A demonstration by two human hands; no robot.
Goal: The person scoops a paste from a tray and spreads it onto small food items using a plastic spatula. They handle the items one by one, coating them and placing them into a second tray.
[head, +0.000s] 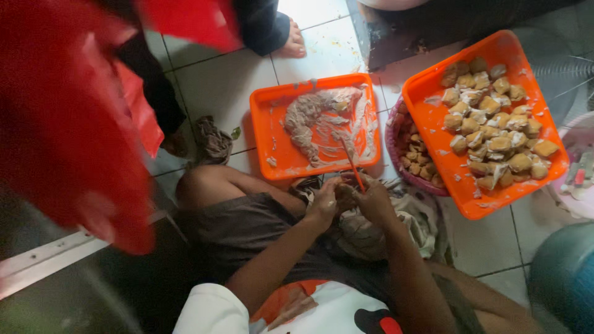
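Observation:
My left hand (324,204) cups a small brown puff (344,194) above my lap. My right hand (373,199) grips a thin orange stick (351,164) that reaches from the puff up over the near orange tray (263,133). That tray holds a smeared mass of grey-brown paste (309,120). A second orange tray (427,117) to the right carries several filled brown puffs (495,130) smeared with white.
A pink basket (408,151) of plain puffs sits half under the right tray. A crumpled cloth (408,226) lies on my lap. Another person's bare foot (293,42) and dark trouser leg stand behind the trays; blurred red fabric (62,111) fills the left. A fan (566,74) stands at right.

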